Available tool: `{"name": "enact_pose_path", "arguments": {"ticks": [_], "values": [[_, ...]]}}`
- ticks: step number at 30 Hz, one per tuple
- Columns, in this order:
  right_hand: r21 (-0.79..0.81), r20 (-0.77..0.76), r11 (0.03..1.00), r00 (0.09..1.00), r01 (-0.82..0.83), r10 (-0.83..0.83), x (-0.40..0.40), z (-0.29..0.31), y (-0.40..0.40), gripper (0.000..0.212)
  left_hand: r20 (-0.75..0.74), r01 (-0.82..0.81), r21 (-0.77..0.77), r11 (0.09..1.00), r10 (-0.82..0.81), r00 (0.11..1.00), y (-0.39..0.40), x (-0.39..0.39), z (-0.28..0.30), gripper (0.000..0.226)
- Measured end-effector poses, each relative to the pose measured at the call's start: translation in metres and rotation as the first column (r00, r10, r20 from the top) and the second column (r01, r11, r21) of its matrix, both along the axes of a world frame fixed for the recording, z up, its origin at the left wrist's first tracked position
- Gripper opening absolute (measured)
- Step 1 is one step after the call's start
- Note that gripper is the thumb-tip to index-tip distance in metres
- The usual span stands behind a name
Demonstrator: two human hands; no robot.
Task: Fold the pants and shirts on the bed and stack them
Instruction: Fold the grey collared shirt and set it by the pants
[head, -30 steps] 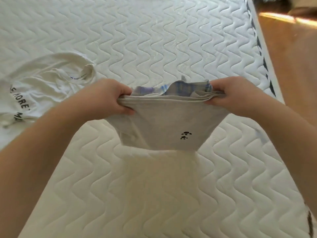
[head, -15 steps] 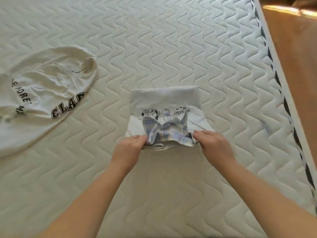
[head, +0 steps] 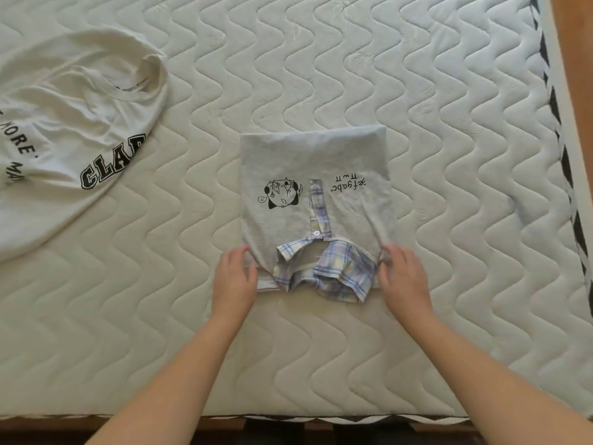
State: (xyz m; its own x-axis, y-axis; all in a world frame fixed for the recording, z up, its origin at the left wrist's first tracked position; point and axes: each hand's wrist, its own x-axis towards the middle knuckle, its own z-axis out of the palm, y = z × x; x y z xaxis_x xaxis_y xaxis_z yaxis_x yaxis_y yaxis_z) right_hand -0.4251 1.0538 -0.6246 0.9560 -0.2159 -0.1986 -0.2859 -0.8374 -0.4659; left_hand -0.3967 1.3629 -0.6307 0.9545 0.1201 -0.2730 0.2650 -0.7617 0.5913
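A grey shirt [head: 308, 155] with a plaid collar and a small cartoon print lies folded into a flat rectangle on the quilted mattress [head: 321, 59], collar toward me. My left hand [head: 236, 277] rests at its near left corner and my right hand [head: 405, 276] at its near right corner. The fingers of both are relaxed and touch the fabric edges. A white T-shirt [head: 64, 123] with black lettering lies unfolded and crumpled at the far left.
The mattress's near edge [head: 288, 417] runs just below my forearms, over a dark wooden frame. Its right edge with black-and-white trim [head: 558, 123] borders a wooden floor [head: 577, 43].
The grey shirt was held up in both hands, then laid down folded on the mattress. My fingers have let go of its near edge and moved out to the corners.
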Motion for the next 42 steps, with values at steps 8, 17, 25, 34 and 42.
{"name": "enact_pose_path", "arguments": {"ticks": [8,17,25,34,42], "values": [[0.228,-0.341,0.810,0.824,0.540,-0.453,0.056,-0.021,-0.019,0.033,-0.368,-0.404,-0.188,0.895,0.317,0.874,0.010,0.046,-0.018,0.039],[0.196,-0.321,0.859,0.859,0.473,-0.400,0.049,-0.024,-0.024,0.038,-0.282,-0.399,-0.210,0.893,0.336,0.899,0.008,0.034,-0.021,0.011],[0.339,-0.277,0.765,0.835,0.548,-0.475,0.041,-0.025,-0.025,0.009,-0.467,-0.496,-0.329,0.804,0.318,0.825,0.003,0.029,-0.019,0.023],[0.109,-0.170,0.809,0.813,0.577,-0.557,0.037,-0.021,-0.018,0.019,-0.128,-0.296,-0.001,0.955,0.293,0.947,-0.007,0.023,-0.008,0.031],[0.014,-0.211,0.961,0.938,-0.278,0.274,0.013,-0.006,0.062,0.066,-0.050,0.307,-0.101,0.946,-0.313,0.948,-0.036,0.024,-0.008,0.036]]}}
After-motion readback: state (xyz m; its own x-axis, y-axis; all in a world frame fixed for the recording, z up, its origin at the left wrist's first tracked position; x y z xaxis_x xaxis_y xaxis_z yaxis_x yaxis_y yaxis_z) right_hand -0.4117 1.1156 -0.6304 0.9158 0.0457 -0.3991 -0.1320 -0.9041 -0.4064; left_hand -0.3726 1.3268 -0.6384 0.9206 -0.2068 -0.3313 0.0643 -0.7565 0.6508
